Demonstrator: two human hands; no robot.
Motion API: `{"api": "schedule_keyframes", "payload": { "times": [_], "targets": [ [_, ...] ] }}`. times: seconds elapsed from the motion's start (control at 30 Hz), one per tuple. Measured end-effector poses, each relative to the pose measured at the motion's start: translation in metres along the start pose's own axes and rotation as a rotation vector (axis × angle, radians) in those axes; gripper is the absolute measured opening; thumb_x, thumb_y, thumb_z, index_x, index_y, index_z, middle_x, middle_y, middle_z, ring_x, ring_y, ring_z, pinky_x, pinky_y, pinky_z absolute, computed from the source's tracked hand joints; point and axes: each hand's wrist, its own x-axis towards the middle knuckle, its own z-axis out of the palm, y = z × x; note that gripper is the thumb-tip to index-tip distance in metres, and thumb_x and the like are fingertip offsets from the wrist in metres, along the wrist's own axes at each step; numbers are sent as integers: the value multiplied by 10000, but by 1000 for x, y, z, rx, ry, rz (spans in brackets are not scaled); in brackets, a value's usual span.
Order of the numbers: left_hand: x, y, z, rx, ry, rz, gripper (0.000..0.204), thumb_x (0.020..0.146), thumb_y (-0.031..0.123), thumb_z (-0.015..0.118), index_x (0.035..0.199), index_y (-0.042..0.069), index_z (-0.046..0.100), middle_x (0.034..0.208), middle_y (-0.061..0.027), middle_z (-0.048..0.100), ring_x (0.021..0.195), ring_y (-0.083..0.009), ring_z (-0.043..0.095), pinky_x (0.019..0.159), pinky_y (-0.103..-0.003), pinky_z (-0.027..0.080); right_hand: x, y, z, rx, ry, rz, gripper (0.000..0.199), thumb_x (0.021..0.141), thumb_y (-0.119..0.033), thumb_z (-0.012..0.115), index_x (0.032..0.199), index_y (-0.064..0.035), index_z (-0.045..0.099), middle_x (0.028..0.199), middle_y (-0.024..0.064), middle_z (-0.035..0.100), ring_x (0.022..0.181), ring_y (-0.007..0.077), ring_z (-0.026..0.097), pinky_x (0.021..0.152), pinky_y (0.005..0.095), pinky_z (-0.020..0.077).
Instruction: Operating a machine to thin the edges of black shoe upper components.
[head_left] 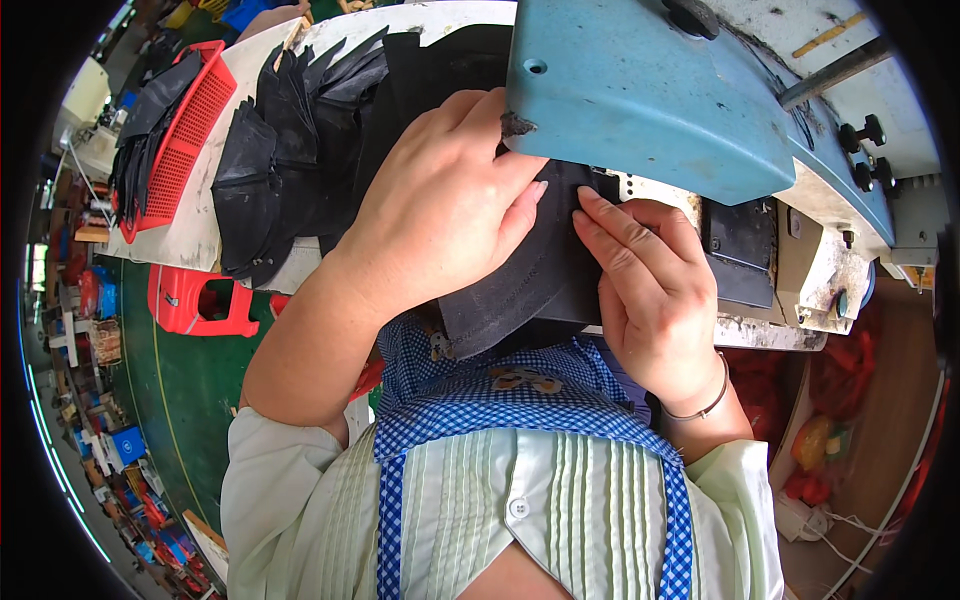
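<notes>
Item: one dark grey fabric piece (520,285), curved, with stitched edge lines, lying on the bed of a blue sewing machine (650,90) and hanging off the front edge toward the person's checked apron (520,400).

Left hand (440,205): laid flat on the piece, palm down, fingers spread and running under the machine head. It presses rather than clenches; nothing is closed inside it.

Right hand (650,290): also flat, fingertips (590,215) pinning the piece's right edge just beside a pale perforated metal plate (650,190). A thin bracelet (700,405) sits on the wrist. No closed grasp here either.

Risk, as judged: the needle area is hidden under the blue head, and fingertips of both hands lie very near it; a slip forward could bring a finger under the needle. The overhanging part of the piece may drag the piece and skew the seam if pressure from either hand eases. The uneven pressing of two hands could also pucker the fabric.

Containers:
- Red plastic basket (195,120), tilted on the white table (190,235) at the left; holds a stack of dark cut pieces.
- Loose row of black cut pieces (290,150), fanned on the table between basket and machine, in no container.
- Red plastic stool (195,300) on the green floor below the table; contents none visible.
</notes>
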Motion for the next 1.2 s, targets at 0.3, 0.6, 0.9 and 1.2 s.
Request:
{"api": "schedule_keyframes", "payload": {
  "times": [0.3,0.6,0.9,1.2],
  "targets": [
    [7,-9,5,-31,87,15,194,792,80,764,965,26,695,1006,-123,653,941,-321,654,848,-439,561,-1,1,0,30,6,12,453,680,97,651,1123,54,733,1220,159,729,987,328,653,888,401,560],
    [5,-15,-4,-17,14,6,271,792,163,810,1025,54,727,1017,-135,657,960,-330,659,852,-443,559,-1,0,1,29,17,18,438,684,101,648,1108,41,738,1215,146,731,983,326,650,882,401,560],
    [2,-15,-24,-90,-174,27,488,790,305,848,1199,66,732,1151,-185,707,1070,-417,646,956,-464,509,-2,0,2,22,24,24,441,682,100,643,1104,17,740,1210,136,730,988,329,648,880,403,560],
    [2,-13,-22,48,-180,26,545,795,340,838,1236,52,699,1194,-195,685,1113,-428,622,988,-476,493,-2,-1,3,35,30,25,425,681,107,637,1084,18,737,1201,138,732,986,332,648,878,406,559]
  ]
}}
